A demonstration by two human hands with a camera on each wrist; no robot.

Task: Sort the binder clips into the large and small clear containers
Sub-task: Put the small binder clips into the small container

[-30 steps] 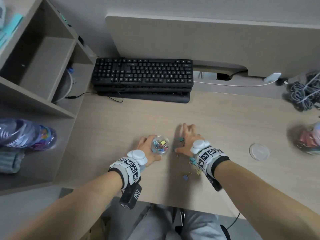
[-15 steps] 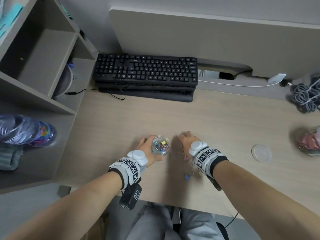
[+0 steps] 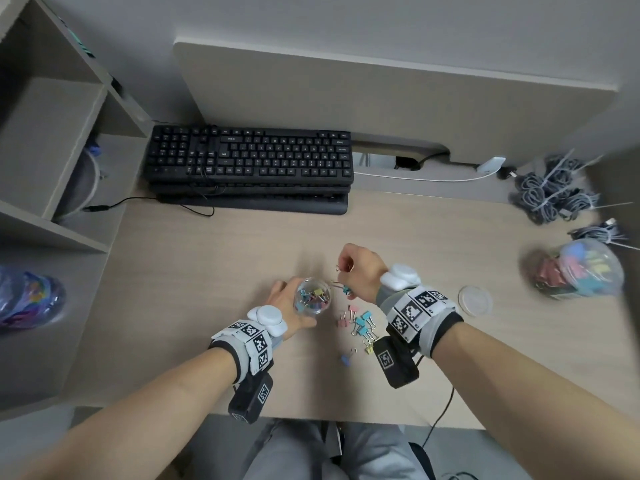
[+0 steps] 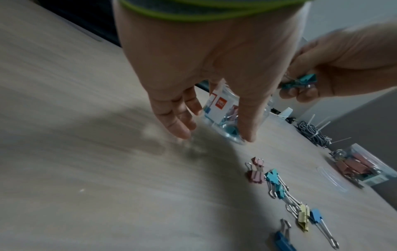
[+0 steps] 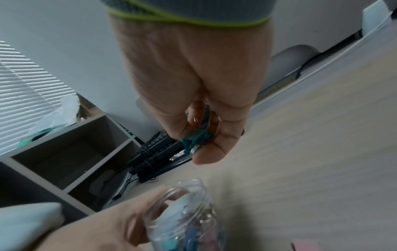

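My left hand [image 3: 287, 303] grips the small clear container [image 3: 311, 295], which stands on the desk holding several coloured small binder clips. In the left wrist view its fingers [image 4: 178, 117] and thumb wrap the small container [image 4: 223, 115]. My right hand [image 3: 356, 268] is raised just right of the container's mouth and pinches a teal binder clip [image 5: 196, 137], also seen from the left wrist as the teal clip [image 4: 300, 82]. Loose binder clips [image 3: 360, 323] in pink, teal, yellow and blue lie on the desk below the right wrist. The large clear container [image 3: 576, 270] of bigger clips stands at the far right.
A clear round lid [image 3: 475, 301] lies right of my right wrist. A black keyboard [image 3: 249, 164] sits at the back of the desk, bundled grey cables [image 3: 550, 195] at the back right, and shelving [image 3: 45, 150] on the left.
My right hand has risen off the desk with a teal clip pinched in it and moved toward the small container's mouth, uncovering the loose clips. The left hand keeps holding the container.
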